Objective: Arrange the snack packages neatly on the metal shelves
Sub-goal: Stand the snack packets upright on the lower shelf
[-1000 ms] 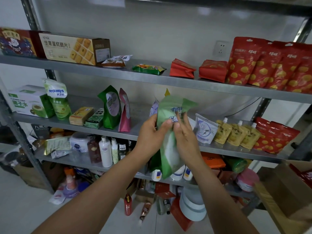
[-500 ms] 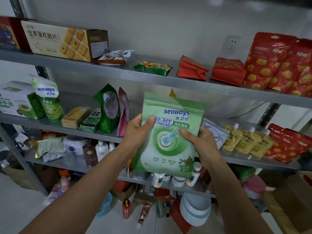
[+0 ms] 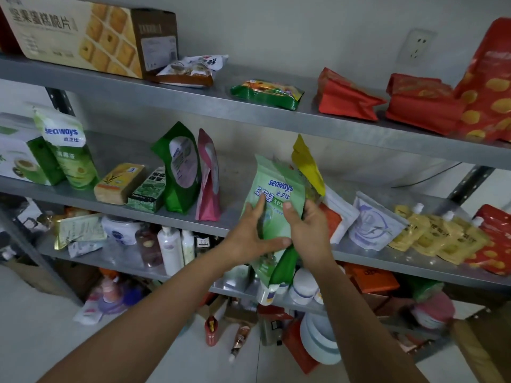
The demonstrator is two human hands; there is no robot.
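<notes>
At frame centre, the right hand point(image 3: 309, 230) is pinching the seemingly light, floppy green pouch point(image 3: 276, 186) by its side while the left hand point(image 3: 253, 234) is pressing flat against its face.

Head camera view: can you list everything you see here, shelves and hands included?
seaways pouch: one, light green, held before the middle shelf
biscuit box: one, beige, top shelf left
flat packet: one, green, top shelf centre
folded packs: two, red, top shelf right
spouted pouches: three, yellow, middle shelf right
standing pouch: one, dark green, middle shelf left
bottles: several, white, lower shelf
left hand: fingers flat on the pouch front
right hand: pinches the pouch's right edge
</notes>
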